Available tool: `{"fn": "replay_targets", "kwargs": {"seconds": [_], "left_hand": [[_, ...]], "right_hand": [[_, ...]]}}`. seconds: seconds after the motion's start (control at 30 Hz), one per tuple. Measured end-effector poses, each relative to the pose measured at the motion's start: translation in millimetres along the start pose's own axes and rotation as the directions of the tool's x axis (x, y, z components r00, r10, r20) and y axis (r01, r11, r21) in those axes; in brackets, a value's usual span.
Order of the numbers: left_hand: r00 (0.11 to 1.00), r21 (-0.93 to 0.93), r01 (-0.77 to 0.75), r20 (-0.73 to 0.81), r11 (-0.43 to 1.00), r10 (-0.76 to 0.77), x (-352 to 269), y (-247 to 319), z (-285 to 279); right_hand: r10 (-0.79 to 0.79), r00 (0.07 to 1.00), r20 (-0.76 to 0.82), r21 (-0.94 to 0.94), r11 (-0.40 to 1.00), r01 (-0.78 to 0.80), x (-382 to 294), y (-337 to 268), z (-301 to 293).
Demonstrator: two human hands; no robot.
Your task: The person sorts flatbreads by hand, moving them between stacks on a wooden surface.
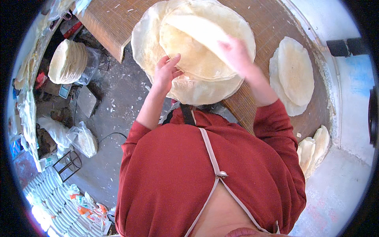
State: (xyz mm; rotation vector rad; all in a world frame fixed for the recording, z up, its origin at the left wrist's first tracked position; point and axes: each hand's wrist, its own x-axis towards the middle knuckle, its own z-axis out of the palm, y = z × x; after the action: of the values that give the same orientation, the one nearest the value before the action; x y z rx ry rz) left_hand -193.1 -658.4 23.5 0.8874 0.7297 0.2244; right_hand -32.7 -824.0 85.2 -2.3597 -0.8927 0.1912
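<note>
Thin, pale, round sheets that look like dried flatbread (pixel 204 91) lie in a stack before me, over the edge of the slatted wooden table. On top is a smaller round sheet (pixel 192 56), its far side raised or folded into a bright white flap (pixel 195 26). My right hand (pixel 235 56), blurred, grips the near end of this flap. At the left rim of the smaller sheet is my left hand (pixel 167 72), thumb and fingers spread, touching or just above the rim.
More round sheets (pixel 296 74) rest on the slatted table (pixel 266 26) at right, several others (pixel 314 148) by the wall. On the left are a tall sheet stack (pixel 68 62), a bagged stack (pixel 86 140), a scale platform (pixel 86 101) and a metal stool frame (pixel 68 166).
</note>
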Motion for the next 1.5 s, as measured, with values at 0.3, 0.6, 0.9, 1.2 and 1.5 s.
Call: {"fn": "replay_targets", "kwargs": {"seconds": [0.3,0.6,0.9,1.2,1.5], "left_hand": [[0.992,-0.086,-0.031,0.117,0.996,0.041,11.3,-16.3,-15.1],[0.942,-0.260,-0.066,0.301,0.963,0.146,10.3,-4.9,2.6],[0.969,-0.040,-0.215,0.115,0.976,0.218,2.0,12.2,11.0],[0.989,0.021,-0.144,-0.026,0.989,0.145,15.9,6.3,-52.7],[0.997,-0.047,-0.077,-0.004,0.996,0.077,-13.6,37.1,-13.6]], "right_hand": [[0.608,0.671,-0.424,0.679,0.704,-0.209,-49.6,253.5,-242.6],[-0.020,0.964,-0.264,0.253,0.963,0.089,-47.8,74.6,-39.2],[-0.126,0.991,-0.050,-0.297,0.949,0.106,10.8,-43.2,6.8],[0.379,0.878,-0.291,0.321,0.904,-0.283,-5.7,272.7,-226.9],[0.234,0.845,-0.481,-0.140,0.931,-0.338,-86.1,224.9,-192.1]]}}
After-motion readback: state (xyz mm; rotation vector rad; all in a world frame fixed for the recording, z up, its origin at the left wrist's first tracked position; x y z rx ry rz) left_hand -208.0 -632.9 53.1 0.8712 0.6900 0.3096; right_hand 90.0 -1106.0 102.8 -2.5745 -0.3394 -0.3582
